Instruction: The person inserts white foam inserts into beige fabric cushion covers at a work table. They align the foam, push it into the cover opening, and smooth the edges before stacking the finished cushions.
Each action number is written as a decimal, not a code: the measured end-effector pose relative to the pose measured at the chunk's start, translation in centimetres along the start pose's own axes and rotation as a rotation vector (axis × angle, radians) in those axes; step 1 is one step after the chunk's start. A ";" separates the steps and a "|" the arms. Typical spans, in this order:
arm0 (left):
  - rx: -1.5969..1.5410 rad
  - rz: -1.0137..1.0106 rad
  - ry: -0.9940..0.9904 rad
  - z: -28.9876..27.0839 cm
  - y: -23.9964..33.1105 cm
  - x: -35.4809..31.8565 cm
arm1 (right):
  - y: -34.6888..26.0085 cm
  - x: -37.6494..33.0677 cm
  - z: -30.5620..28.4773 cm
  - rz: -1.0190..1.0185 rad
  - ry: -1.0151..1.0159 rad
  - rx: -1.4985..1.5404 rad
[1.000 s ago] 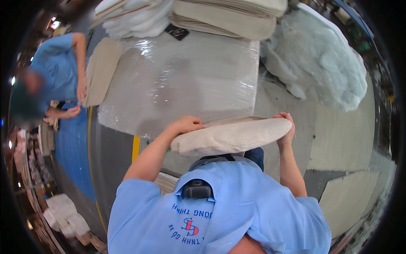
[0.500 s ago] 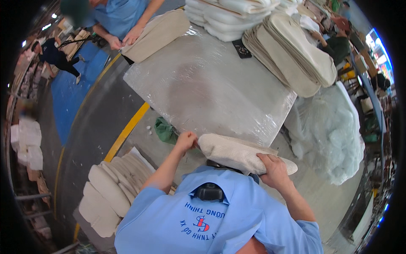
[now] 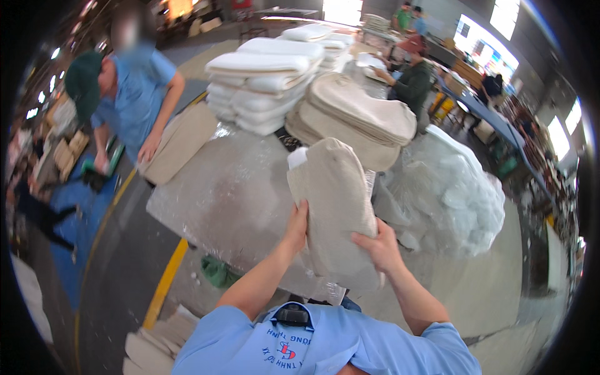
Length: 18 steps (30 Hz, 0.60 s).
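A beige fabric cushion (image 3: 337, 206), long with rounded ends, is held up over the near part of the table. White padding shows at its upper left corner. My left hand (image 3: 296, 226) grips its left edge, fingers mostly hidden behind it. On the right edge, my right hand (image 3: 377, 245) is closed with the thumb on the front face. Below the cushion lies the table (image 3: 219, 194), covered in shiny clear plastic film. Just beyond stands a stack of beige cushion covers (image 3: 369, 112).
White foam pads (image 3: 259, 69) are piled at the back. A big clear plastic bag (image 3: 444, 194) of white material bulges at the right. A co-worker (image 3: 134, 94) at the left touches another beige piece (image 3: 181, 144). More beige pieces (image 3: 156, 340) lie at lower left, near a green bag (image 3: 217, 272).
The cushion has gone from lying crosswise near my body to upright, farther out over the table. My left hand has moved onto its edge. The view has tilted up; the co-worker has one hand off the piece.
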<state>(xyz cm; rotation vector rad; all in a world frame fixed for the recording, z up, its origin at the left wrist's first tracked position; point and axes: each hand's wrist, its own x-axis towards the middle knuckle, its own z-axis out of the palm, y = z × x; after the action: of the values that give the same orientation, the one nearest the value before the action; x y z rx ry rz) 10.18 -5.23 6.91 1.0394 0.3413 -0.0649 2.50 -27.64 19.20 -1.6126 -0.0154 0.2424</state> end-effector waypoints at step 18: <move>0.788 -0.651 -0.656 0.5 -7.7 -1.4 | 21.2 -7.2 1.7 0.212 0.470 0.807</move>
<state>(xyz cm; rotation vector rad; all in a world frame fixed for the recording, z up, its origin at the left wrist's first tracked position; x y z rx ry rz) 7.31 -9.74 1.12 1.5627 0.0235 -1.1755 -7.73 -28.41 -0.72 -0.8301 0.5510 0.0118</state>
